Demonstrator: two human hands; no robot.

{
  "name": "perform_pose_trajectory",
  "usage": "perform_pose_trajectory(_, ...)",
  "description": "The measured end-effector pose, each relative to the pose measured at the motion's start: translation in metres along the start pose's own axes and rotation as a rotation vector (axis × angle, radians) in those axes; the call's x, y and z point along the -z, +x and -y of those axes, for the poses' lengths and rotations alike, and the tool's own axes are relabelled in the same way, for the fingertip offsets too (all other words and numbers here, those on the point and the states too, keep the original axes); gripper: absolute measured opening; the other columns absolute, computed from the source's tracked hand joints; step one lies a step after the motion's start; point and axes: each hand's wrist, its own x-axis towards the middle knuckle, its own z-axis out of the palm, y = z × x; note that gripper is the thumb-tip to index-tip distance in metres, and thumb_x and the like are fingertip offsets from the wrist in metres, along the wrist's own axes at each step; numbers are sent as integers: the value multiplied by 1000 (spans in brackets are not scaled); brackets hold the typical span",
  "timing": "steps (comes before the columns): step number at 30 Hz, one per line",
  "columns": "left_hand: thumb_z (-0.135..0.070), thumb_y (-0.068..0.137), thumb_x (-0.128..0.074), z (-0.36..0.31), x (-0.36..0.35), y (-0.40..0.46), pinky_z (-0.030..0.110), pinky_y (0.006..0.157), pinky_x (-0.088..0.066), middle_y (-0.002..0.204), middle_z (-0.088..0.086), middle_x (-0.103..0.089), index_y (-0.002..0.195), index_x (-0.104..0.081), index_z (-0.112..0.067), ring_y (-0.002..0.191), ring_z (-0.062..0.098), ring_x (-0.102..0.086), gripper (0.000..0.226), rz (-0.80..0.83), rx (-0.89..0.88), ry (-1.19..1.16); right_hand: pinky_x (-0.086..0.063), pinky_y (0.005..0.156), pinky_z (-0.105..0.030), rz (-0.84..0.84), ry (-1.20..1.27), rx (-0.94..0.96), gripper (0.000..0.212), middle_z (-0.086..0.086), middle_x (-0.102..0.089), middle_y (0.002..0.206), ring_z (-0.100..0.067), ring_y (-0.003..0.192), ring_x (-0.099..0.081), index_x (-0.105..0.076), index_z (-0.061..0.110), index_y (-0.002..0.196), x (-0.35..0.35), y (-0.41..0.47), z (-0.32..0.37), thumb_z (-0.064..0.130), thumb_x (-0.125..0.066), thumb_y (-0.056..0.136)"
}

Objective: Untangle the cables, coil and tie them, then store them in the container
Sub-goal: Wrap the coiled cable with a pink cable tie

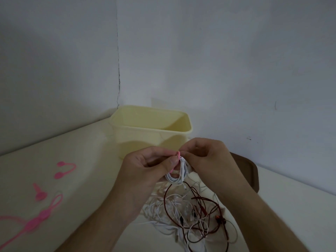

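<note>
Both hands [174, 160] pinch coiled white cable [179, 176].

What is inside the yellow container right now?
The visible inner walls of the yellow container are bare, with no cable showing. Its floor is hidden by the front wall and by both hands, left hand and right hand.

The room around me is dim and flat, with a bluish-grey cast on the wall [236, 51] and no glare anywhere. Light seems to come from above and behind me: my left hand [145, 166] and right hand [209, 160] throw soft shadows onto the pale yellow container [145, 131]. The whole view is slightly soft. The pink ties [36, 215] at the left edge smear and stretch, and the wall seam [118, 70] bows with the wide lens.
</note>
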Motion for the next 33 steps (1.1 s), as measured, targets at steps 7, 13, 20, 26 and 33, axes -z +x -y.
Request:
perform_pose_trajectory(7, -3, 84, -79, -1, 2, 0, 30, 71, -63, 91, 11, -82, 97, -82, -8, 81, 23, -79, 14, -58, -37, 51, -63, 92, -54, 178, 80, -9, 16, -15, -81, 92, -36, 92, -78, -81, 8, 98, 5, -4, 10, 13, -66, 102)
perform_pose_trajectory(13, -5, 84, -81, 1, 2, 1, 31, 70, -63, 88, 12, -81, 94, -83, -8, 79, 23, -78, 11, -60, -60, 77, -64, 90, -50, 196, -147, 43, 10, 4, -83, 90, -16, 87, -80, -81, 24, 98, 1, -5, 9, 15, -79, 94)
perform_pose_trajectory(20, 1, 82, -82, 6, 0, 3, 34, 70, -64, 83, 10, -81, 90, -83, -8, 78, 27, -79, 12, -73, -155, 166, -65, 74, -33, 100, -318, 66, 16, 12, -79, 81, -3, 77, -76, -77, 28, 94, -6, -6, 9, 13, -73, 90)
perform_pose_trajectory(26, -3, 84, -83, 7, 2, 4, 32, 73, -63, 82, 2, -81, 90, -82, -13, 80, 20, -78, 12, -65, -236, 289, -65, 78, -47, 125, -309, 52, 12, 9, -80, 83, -9, 78, -77, -75, 29, 95, -4, -5, 10, 17, -70, 93)
perform_pose_trajectory(33, -5, 86, -82, 8, 1, 4, 30, 72, -62, 83, -1, -81, 89, -81, -15, 81, 17, -77, 10, -54, -297, 326, -64, 78, -52, 132, -233, 37, 15, 5, -79, 81, -14, 76, -77, -67, 29, 104, -2, -6, 12, 20, -74, 94)
